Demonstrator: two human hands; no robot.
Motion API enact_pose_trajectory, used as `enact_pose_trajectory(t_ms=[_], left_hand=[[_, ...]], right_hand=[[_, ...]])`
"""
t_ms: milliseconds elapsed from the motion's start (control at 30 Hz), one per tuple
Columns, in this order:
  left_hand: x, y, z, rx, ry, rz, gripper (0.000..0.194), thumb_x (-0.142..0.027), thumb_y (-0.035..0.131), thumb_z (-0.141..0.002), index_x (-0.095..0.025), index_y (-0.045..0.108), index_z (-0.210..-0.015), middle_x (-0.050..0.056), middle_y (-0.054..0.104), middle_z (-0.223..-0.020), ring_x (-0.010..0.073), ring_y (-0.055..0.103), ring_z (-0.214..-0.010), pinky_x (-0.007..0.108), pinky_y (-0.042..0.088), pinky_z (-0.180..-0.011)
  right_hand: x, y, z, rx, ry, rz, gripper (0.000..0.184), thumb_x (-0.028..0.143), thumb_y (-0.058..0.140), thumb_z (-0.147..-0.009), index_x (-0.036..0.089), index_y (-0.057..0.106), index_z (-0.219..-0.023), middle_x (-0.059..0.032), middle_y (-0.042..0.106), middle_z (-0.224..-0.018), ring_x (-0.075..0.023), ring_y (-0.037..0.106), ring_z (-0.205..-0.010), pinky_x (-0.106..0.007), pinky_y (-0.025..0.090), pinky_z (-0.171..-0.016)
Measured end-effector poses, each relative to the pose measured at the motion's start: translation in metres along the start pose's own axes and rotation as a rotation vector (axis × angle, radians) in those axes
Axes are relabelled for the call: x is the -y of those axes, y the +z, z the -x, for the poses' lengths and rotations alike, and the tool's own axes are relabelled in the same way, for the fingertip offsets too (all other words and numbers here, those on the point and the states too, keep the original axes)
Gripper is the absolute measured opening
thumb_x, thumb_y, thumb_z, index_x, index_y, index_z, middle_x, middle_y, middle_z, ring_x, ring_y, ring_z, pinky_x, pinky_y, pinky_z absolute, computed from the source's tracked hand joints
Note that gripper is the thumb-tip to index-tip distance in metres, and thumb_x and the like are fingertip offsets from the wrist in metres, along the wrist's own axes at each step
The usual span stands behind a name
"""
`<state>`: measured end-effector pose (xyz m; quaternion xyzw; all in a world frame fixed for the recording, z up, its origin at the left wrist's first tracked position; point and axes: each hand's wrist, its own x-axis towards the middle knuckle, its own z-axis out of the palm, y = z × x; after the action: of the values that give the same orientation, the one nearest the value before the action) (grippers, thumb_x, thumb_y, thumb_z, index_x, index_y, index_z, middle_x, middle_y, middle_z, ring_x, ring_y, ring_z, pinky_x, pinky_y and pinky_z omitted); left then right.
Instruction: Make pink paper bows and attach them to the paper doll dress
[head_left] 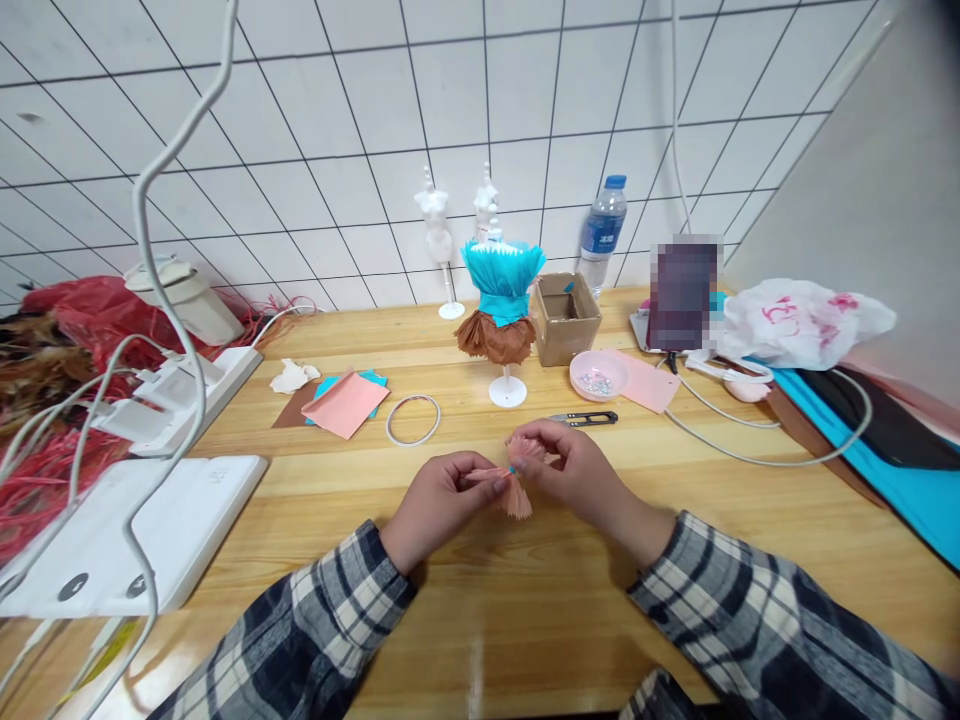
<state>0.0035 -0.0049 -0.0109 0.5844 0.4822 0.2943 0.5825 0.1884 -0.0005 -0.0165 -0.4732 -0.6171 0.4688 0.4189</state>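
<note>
Between my two hands, above the wooden table, is a pleated pink paper bow [517,498] with a small blue band at its middle. My left hand [450,500] pinches its left part between thumb and fingers. The fingers of my right hand [574,470] are closed on its upper right part, hiding some of the folds. Beyond the hands stands a small white mannequin stand [508,388] dressed in a blue crepe paper top [504,290] and a brown ruffled paper skirt [496,338]. Black thread snips [589,419] lie just past my right hand.
Pink paper squares [346,402], a ring [414,420] and a pink dish of beads [598,376] lie on the table [480,610]. A cardboard box [568,320], water bottle [604,230] and bare mannequin [435,225] stand behind. Cables, a power strip [187,390] and white device [150,520] occupy the left.
</note>
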Motion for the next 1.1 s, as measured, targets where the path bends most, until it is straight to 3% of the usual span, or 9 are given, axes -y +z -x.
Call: enact_pose_trajectory(t_ms=[167, 233, 367, 467, 600, 767, 867, 1000, 1100], left_hand=[[0.006, 0.005, 0.002, -0.027, 0.085, -0.238, 0.02, -0.034, 0.066, -0.076, -0.014, 0.066, -0.072, 0.003, 0.07, -0.07, 0.0149, 0.06, -0.066, 0.023, 0.045, -0.061], [0.006, 0.006, 0.002, -0.027, 0.084, -0.262, 0.019, -0.033, 0.064, -0.077, -0.014, 0.065, -0.073, 0.004, 0.07, -0.07, 0.0147, 0.06, -0.065, 0.023, 0.045, -0.061], [0.002, 0.003, 0.0, -0.073, 0.05, -0.179, 0.026, -0.039, 0.063, -0.078, -0.013, 0.064, -0.076, 0.006, 0.07, -0.073, 0.0149, 0.06, -0.066, 0.023, 0.045, -0.06], [0.001, 0.0, -0.002, -0.102, 0.061, -0.166, 0.03, -0.041, 0.065, -0.077, -0.012, 0.066, -0.084, 0.007, 0.07, -0.078, 0.0171, 0.062, -0.071, 0.026, 0.048, -0.065], [0.001, 0.0, -0.001, -0.207, 0.17, -0.177, 0.045, -0.04, 0.072, -0.071, -0.016, 0.064, -0.108, 0.01, 0.069, -0.104, 0.0209, 0.063, -0.093, 0.029, 0.05, -0.079], [0.0, 0.0, -0.001, -0.184, 0.063, 0.005, 0.031, -0.044, 0.071, -0.072, -0.013, 0.068, -0.075, 0.005, 0.07, -0.072, 0.015, 0.062, -0.066, 0.025, 0.048, -0.064], [0.001, -0.002, -0.003, -0.185, 0.003, 0.16, 0.03, -0.042, 0.073, -0.071, -0.013, 0.068, -0.074, 0.003, 0.07, -0.07, 0.0126, 0.06, -0.063, 0.023, 0.046, -0.063], [0.002, -0.003, -0.005, -0.244, 0.015, 0.207, 0.027, -0.039, 0.077, -0.067, -0.014, 0.071, -0.074, 0.003, 0.071, -0.072, 0.0135, 0.061, -0.067, 0.023, 0.046, -0.066], [0.002, -0.001, -0.005, -0.283, 0.026, 0.182, 0.027, -0.039, 0.079, -0.064, -0.014, 0.071, -0.07, 0.002, 0.07, -0.068, 0.0133, 0.06, -0.065, 0.023, 0.046, -0.064]], right_hand=[[-0.001, 0.001, -0.001, 0.008, 0.032, 0.233, 0.022, 0.035, 0.061, -0.08, 0.017, 0.061, -0.067, 0.0037, 0.046, -0.055, -0.0101, 0.042, -0.054, -0.023, 0.033, -0.051], [-0.001, 0.0, -0.001, 0.016, 0.031, 0.232, 0.019, 0.036, 0.062, -0.079, 0.017, 0.066, -0.077, 0.0036, 0.048, -0.059, -0.0101, 0.042, -0.055, -0.023, 0.034, -0.051], [-0.001, -0.002, -0.003, 0.003, 0.1, 0.018, 0.038, 0.041, 0.066, -0.076, 0.019, 0.061, -0.107, 0.0039, 0.051, -0.067, -0.0098, 0.043, -0.054, -0.022, 0.034, -0.048], [0.0, -0.002, -0.005, 0.008, 0.149, -0.095, 0.026, 0.039, 0.065, -0.075, 0.017, 0.058, -0.088, 0.0023, 0.054, -0.068, -0.01, 0.046, -0.055, -0.022, 0.037, -0.047], [0.002, 0.002, -0.003, 0.047, 0.099, -0.009, 0.017, 0.033, 0.066, -0.073, 0.017, 0.059, -0.076, 0.0012, 0.059, -0.067, -0.0106, 0.049, -0.057, -0.023, 0.04, -0.052], [0.002, 0.005, 0.0, 0.057, 0.067, -0.049, 0.016, 0.032, 0.066, -0.074, 0.017, 0.061, -0.079, -0.0001, 0.061, -0.071, -0.0113, 0.052, -0.062, -0.024, 0.042, -0.057], [0.0, 0.004, -0.002, 0.036, 0.142, -0.165, 0.025, 0.037, 0.069, -0.072, 0.017, 0.057, -0.081, 0.0007, 0.058, -0.07, -0.0115, 0.052, -0.061, -0.023, 0.041, -0.054], [-0.002, 0.006, -0.002, 0.067, 0.215, -0.289, 0.046, 0.041, 0.072, -0.069, 0.019, 0.054, -0.104, -0.0003, 0.06, -0.081, -0.0126, 0.054, -0.065, -0.022, 0.041, -0.052], [-0.003, 0.011, -0.001, 0.099, 0.172, -0.213, 0.032, 0.037, 0.073, -0.068, 0.017, 0.059, -0.089, 0.0, 0.061, -0.075, -0.0126, 0.054, -0.065, -0.024, 0.043, -0.058]])
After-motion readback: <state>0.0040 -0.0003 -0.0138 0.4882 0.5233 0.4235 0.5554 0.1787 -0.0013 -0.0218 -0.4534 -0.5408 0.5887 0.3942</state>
